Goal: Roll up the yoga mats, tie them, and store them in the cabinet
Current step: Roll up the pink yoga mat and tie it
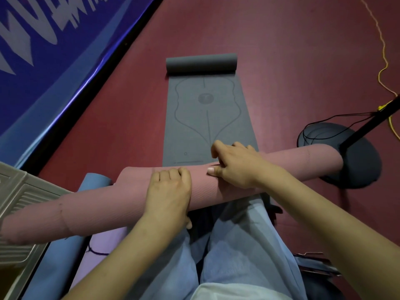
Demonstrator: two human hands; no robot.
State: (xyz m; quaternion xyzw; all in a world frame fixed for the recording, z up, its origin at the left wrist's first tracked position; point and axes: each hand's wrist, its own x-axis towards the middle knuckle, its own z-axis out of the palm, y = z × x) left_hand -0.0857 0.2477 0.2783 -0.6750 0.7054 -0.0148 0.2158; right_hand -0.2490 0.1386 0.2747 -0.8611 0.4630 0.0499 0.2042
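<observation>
A rolled pink yoga mat (pixel 91 211) lies across my lap, reaching from the lower left to the right. My left hand (pixel 168 191) grips the roll near its middle, fingers curled over the top. Just right of it, my right hand (pixel 233 167) holds the same roll, thumb pressed on its near side and fingers over the far side. A grey yoga mat (pixel 205 118) lies flat on the floor ahead of me, its far end curled into a roll (pixel 201 63). A rolled blue mat (pixel 62 256) and a rolled lilac mat (pixel 101 243) lie at my lower left.
A beige plastic cabinet (pixel 19 191) stands at the left edge. A black round stand base (pixel 355 161) with a pole and black cable sits at the right, touching the pink roll's end. A yellow cord (pixel 383 68) trails over the dark red floor. A blue banner (pixel 43 61) fills the upper left.
</observation>
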